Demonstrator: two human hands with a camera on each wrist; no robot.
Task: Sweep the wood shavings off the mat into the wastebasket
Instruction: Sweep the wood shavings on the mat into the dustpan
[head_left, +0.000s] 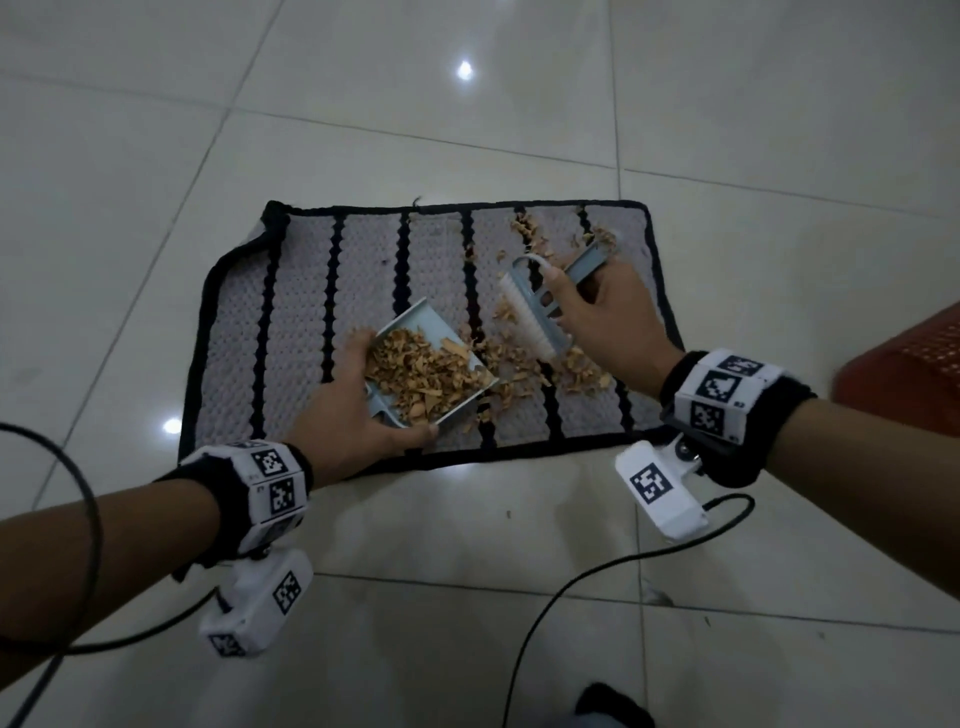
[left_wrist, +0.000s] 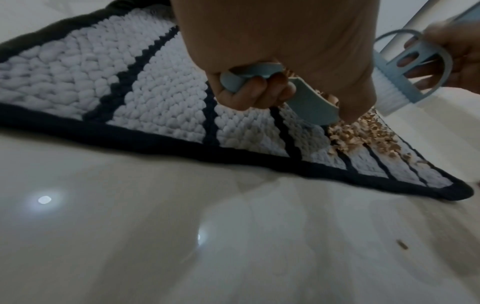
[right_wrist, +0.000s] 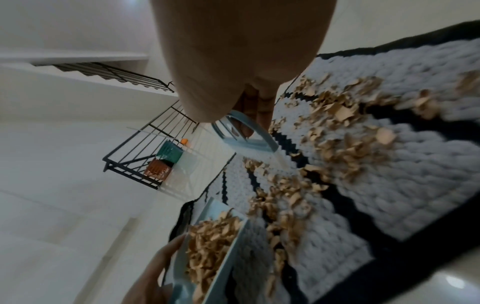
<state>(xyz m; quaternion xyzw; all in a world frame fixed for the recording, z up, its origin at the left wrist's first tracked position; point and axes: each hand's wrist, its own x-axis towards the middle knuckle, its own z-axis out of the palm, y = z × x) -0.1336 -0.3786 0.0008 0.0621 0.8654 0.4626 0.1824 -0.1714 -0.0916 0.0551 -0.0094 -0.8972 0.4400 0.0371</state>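
left hand (head_left: 358, 415) grips the dustpan (head_left: 431, 371) by its handle, pan heaped with wood shavings (head_left: 524, 358) and resting on the striped mat (head_left: 311, 332); more shavings lie loose beside it. right hand (head_left: 608, 317) is curled round the brush (head_left: 540, 306), bristles down on the mat. only square black-and-white code tags show on the wristbands (head_left: 722, 389), no readable words.

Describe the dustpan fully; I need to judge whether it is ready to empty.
The dustpan is small, pale blue-grey, apparently plastic, with low side walls and a short handle. It sits on the mat, its open lip facing the brush. The left hand grips its handle. Tan shavings cover most of its floor; more lie on the mat just beyond the lip.
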